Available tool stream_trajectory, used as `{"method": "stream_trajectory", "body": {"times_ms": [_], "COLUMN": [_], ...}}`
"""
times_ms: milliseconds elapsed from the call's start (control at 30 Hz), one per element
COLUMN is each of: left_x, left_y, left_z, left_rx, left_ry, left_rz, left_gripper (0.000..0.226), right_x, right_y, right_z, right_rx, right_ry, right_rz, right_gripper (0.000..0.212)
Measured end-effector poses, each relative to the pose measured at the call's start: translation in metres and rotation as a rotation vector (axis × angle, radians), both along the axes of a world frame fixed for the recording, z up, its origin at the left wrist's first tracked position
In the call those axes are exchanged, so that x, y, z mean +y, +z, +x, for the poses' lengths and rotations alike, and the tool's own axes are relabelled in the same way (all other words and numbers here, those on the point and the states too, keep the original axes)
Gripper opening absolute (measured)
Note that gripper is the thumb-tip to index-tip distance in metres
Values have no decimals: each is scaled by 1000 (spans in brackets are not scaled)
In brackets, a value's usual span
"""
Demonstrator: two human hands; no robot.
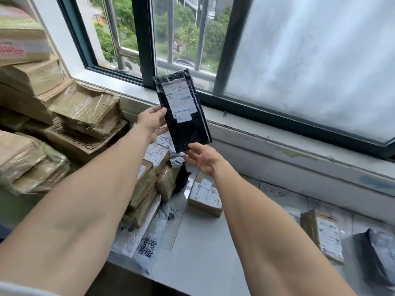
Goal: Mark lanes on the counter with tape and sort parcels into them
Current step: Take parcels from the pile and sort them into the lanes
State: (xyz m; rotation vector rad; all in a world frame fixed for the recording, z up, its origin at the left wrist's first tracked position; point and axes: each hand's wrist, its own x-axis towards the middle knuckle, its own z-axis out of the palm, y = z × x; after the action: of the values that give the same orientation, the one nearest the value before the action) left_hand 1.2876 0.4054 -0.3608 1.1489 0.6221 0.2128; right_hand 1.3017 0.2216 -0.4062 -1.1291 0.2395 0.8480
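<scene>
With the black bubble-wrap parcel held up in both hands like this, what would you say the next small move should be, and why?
Probably lower the flat black bubble-wrap parcel toward a lane on the white counter. Its white label faces the camera, apparently being read, and it sits in the air in front of the window. The left hand holds its left edge and the right hand its bottom corner. Which lane suits it I cannot tell; the label is blurred.
</scene>
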Motion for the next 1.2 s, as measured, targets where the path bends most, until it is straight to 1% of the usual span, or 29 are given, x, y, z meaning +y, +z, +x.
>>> {"method": "stream_trajectory", "body": {"times_ms": [33,100,167,233,267,333,400,433,533,833,1200], "left_x": [-9,-26,-43,-59,-66,-81,-97,-104,-122,-152,-166], "left_y": [1,0,-3,-8,-11,-16,-21,-25,-37,-58,-76], "left_z": [1,2,3,1,0,-4,-7,-9,-14,-23,-22], "left_rx": [-11,-1,23,45,57,90,131,149,196,262,299], "left_ry": [2,-22,-57,-98,-131,-225,-302,-320,-349,-390,-391], "left_rz": [-15,-6,25,52,70,96,115,124,143,138,121], "left_gripper": [9,11,11,12,13,14,14,13,12,13,13], "right_x": [-11,-36,-64,-93,-106,-129,-142,-145,-147,-164,-182], "right_y": [-1,-4,-8,-10,-10,-10,-7,-7,-9,-28,-41], "right_z": [-3,-8,-11,-11,-10,-5,-3,-5,-10,-18,-21], "right_rx": [-3,0,-7,-39,-57,-98,-120,-123,-130,-94,-55], "right_ry": [34,54,2,-101,-164,-270,-308,-314,-354,-377,-378], "right_rz": [-29,-56,-58,-68,-77,-119,-152,-160,-170,-268,-290], "right_gripper": [18,20,27,36,34,23,14,15,28,17,17]}}
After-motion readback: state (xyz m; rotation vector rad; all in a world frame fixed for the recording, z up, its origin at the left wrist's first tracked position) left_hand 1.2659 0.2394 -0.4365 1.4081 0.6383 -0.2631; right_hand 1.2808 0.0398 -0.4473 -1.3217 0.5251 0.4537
